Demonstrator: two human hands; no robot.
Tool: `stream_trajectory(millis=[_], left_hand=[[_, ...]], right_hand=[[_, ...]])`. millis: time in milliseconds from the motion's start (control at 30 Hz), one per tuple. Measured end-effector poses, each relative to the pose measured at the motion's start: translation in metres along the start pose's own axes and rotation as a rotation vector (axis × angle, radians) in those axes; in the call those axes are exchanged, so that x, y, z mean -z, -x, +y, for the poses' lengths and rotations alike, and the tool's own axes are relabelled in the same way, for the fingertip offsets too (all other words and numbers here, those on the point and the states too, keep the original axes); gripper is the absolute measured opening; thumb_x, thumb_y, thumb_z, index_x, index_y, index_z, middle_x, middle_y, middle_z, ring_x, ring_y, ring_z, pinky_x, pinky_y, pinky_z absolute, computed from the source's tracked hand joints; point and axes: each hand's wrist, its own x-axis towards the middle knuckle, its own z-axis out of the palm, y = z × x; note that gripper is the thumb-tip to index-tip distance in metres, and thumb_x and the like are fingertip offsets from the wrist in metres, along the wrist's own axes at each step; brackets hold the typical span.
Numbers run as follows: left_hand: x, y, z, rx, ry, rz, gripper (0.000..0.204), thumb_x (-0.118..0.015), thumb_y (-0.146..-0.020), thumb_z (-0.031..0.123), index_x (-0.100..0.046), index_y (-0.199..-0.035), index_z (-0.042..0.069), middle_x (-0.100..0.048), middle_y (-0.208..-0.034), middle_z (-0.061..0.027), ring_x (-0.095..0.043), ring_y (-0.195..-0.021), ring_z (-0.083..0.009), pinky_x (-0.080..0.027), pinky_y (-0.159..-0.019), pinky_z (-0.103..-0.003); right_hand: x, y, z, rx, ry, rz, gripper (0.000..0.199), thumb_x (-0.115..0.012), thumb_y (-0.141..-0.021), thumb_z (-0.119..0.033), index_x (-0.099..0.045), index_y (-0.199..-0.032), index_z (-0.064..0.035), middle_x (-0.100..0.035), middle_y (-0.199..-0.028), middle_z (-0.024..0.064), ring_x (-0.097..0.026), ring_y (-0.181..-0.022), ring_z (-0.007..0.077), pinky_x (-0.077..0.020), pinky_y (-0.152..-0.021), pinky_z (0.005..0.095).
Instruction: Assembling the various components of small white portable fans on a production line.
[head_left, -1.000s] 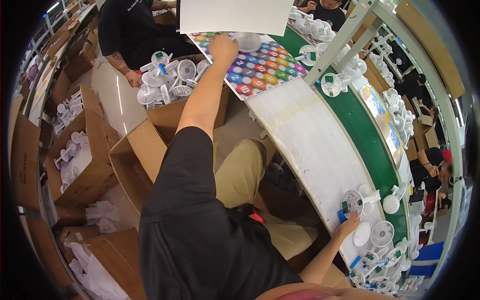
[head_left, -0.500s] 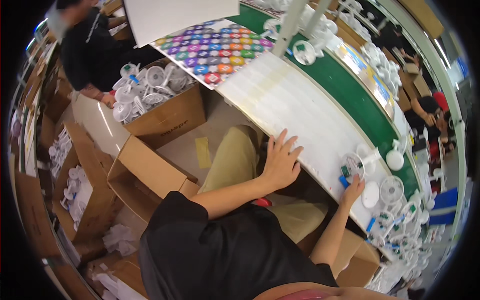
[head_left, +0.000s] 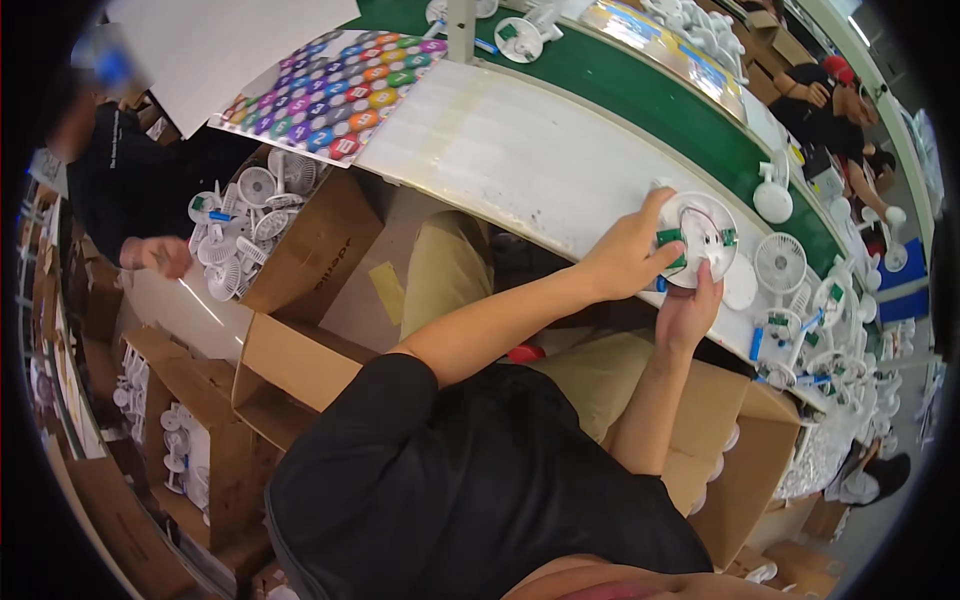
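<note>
Two hands on one round white fan part (head_left: 703, 238) at white bench (head_left: 520, 150) edge: left hand (head_left: 628, 255) closed around left rim, right hand (head_left: 690, 310) gripping from below. Finished small fans (head_left: 780, 262) just beside.

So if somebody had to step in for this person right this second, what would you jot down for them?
Left hand: gripping the round white fan part from its left side, fingers over the small green board on it.
Right hand: holding the same part from below, thumb at its lower edge.
The part sits at the edge of the white worktop, beside the green conveyor belt.
More white fans stand just to the right; a cardboard box of fan parts is on the left.
Done: one part is picked up and in both hands.
Left: whatever is being fitted on the part is not visibly finished; details are too small to tell.
</note>
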Motion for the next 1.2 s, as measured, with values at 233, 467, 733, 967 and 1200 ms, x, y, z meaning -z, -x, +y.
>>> stream_trajectory(millis=[233, 467, 733, 967, 1200], left_hand=[[0.032, 0.027, 0.030, 0.084, 0.015, 0.124, 0.050, -0.057, -0.088, 0.014, -0.036, -0.132, 0.003, -0.062, -0.089, -0.0154, -0.053, -0.067, -0.0208, -0.046, -0.065, -0.035], [0.039, 0.025, 0.041, -0.119, 0.079, 0.249, 0.029, -0.053, -0.088, 0.005, -0.048, -0.116, 0.003, -0.060, -0.091, -0.0097, -0.052, -0.073, -0.0174, -0.044, -0.068, -0.030], [0.039, 0.017, 0.033, -0.016, 0.123, 0.340, 0.013, -0.048, -0.085, 0.003, -0.051, -0.097, 0.007, -0.049, -0.091, -0.0024, -0.045, -0.081, -0.0121, -0.040, -0.077, -0.024], [0.037, 0.021, 0.034, -0.087, 0.209, 0.426, 0.013, -0.043, -0.087, 0.003, -0.049, -0.099, 0.007, -0.050, -0.076, -0.0062, -0.044, -0.066, -0.0154, -0.038, -0.062, -0.031], [0.042, 0.040, 0.039, -0.089, 0.211, 0.389, 0.016, -0.042, -0.087, 0.001, -0.050, -0.100, 0.006, -0.052, -0.074, -0.0098, -0.044, -0.063, -0.0176, -0.037, -0.059, -0.033]], right_hand=[[-0.034, 0.027, -0.006, -0.150, -0.006, 0.016, 0.030, -0.051, -0.096, -0.005, -0.053, -0.124, 0.0057, -0.064, -0.112, 0.0145, -0.063, -0.096, 0.0167, -0.0498, -0.083, 0.0249], [-0.045, 0.033, -0.023, -0.200, 0.080, -0.241, 0.025, -0.047, -0.097, -0.008, -0.060, -0.114, 0.0060, -0.066, -0.097, 0.0085, -0.058, -0.085, 0.0108, -0.0468, -0.076, 0.0214], [-0.027, 0.044, -0.043, -0.080, 0.388, -0.412, 0.039, -0.055, -0.091, -0.004, -0.047, -0.128, 0.0031, -0.055, -0.114, 0.0140, -0.054, -0.096, 0.0186, -0.0466, -0.079, 0.0271], [-0.024, 0.068, -0.035, 0.109, 0.757, -0.455, 0.034, -0.061, -0.086, -0.006, -0.053, -0.118, 0.0015, -0.054, -0.112, 0.0131, -0.053, -0.091, 0.0202, -0.0466, -0.080, 0.0277], [-0.022, 0.060, -0.065, -0.166, 0.444, -0.642, 0.034, -0.058, -0.090, -0.007, -0.054, -0.123, 0.0011, -0.059, -0.096, 0.0088, -0.054, -0.074, 0.0153, -0.0465, -0.070, 0.0248]])
